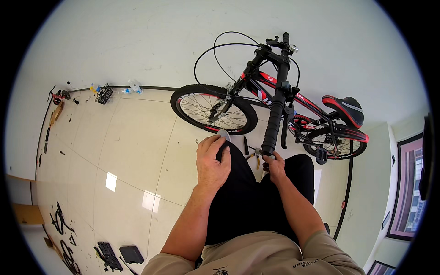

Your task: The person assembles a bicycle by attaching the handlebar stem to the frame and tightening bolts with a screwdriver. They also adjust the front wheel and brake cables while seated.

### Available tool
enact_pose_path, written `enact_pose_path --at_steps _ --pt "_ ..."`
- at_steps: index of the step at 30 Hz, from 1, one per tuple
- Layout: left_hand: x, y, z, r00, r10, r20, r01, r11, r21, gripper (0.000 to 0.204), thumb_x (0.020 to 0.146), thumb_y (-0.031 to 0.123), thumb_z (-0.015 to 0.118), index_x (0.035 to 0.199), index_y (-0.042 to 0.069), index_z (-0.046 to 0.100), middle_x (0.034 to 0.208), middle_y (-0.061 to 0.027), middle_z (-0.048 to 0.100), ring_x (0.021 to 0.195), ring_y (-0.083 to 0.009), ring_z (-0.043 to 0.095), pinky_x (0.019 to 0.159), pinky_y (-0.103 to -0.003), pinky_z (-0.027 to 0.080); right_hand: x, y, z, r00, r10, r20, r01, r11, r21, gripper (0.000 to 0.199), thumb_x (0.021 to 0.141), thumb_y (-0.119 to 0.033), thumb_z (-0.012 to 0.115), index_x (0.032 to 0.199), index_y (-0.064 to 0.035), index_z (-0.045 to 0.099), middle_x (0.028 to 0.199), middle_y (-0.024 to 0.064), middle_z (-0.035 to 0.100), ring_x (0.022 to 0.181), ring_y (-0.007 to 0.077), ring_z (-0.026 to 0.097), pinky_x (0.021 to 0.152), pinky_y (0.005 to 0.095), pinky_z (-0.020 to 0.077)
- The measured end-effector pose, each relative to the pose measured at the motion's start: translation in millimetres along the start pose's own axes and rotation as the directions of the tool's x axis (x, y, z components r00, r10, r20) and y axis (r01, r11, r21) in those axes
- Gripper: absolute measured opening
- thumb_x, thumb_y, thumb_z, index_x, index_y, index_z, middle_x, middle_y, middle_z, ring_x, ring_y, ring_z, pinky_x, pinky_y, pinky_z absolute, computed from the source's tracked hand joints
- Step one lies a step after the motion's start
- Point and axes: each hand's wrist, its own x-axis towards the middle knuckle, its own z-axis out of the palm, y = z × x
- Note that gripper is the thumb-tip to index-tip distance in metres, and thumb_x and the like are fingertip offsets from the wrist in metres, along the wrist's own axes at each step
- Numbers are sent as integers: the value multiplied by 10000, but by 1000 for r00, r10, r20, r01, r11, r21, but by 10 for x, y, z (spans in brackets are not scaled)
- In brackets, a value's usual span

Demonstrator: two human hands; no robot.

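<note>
The bicycle [308,104], black with red trim, stands on the tiled floor [133,137] just beyond the person's knees, close along the pale wall [151,36], its front wheel [214,110] to the left and its saddle [346,111] to the right. The handlebar [283,73] runs from the far side toward the person, ending in a ribbed black grip [274,121]. The right hand [273,167] is at that near end, its fingers bent in; whether they pinch the grip or something small beside it, I cannot tell. The left hand [213,161] lies loosely on the left knee, thumb apart from the fingers, holding nothing. The whole bicycle is probably heavy and awkward, with a front end that may swivel if the bar is pushed sideways. The bar should feel rigid, and the grip rubbery and slightly yielding, its ribs resisting slips. The grip looks the best hold, clear of the brake lever [284,133]; the thin looping cables [229,44] seem springy, easily snagged and poor to pull on.
</note>
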Motion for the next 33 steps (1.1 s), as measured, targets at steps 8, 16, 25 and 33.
enact_pose_path --at_steps 8,16,25,33 --pt "20 11 -15 999 28 -15 -28 1000 9 289 805 -12 703 1093 10 694 1120 -154 678 1075 -319 627 946 -394 504 0 2 -15 1000 7 8 -7 1000 -9 451 870 -127 725 1302 -69 611 929 71 644 700 157 598 609 308 524" --pt "9 27 -24 996 -16 -92 9 997 -81 329 810 -93 686 1120 15 691 967 -109 690 890 -215 673 824 -311 530 -2 -7 -9 1000 13 13 -13 1000 -13 447 876 -134 723 1301 -66 606 933 76 674 694 155 601 613 309 527" --pt "20 32 -30 993 13 -119 -24 996 -88 323 807 -90 700 1115 7 688 939 -102 689 870 -200 672 807 -307 532 19 14 -23 1000 17 18 -17 1000 -12 448 874 -143 727 1300 -72 607 926 71 675 694 155 607 609 306 526" --pt "22 56 -21 991 7 -134 -23 993 -119 339 796 -81 725 1119 14 685 941 -98 682 876 -200 668 813 -307 527 21 18 -23 1000 13 28 -13 1000 3 447 880 -148 724 1303 -70 600 925 66 674 688 150 602 610 305 524"
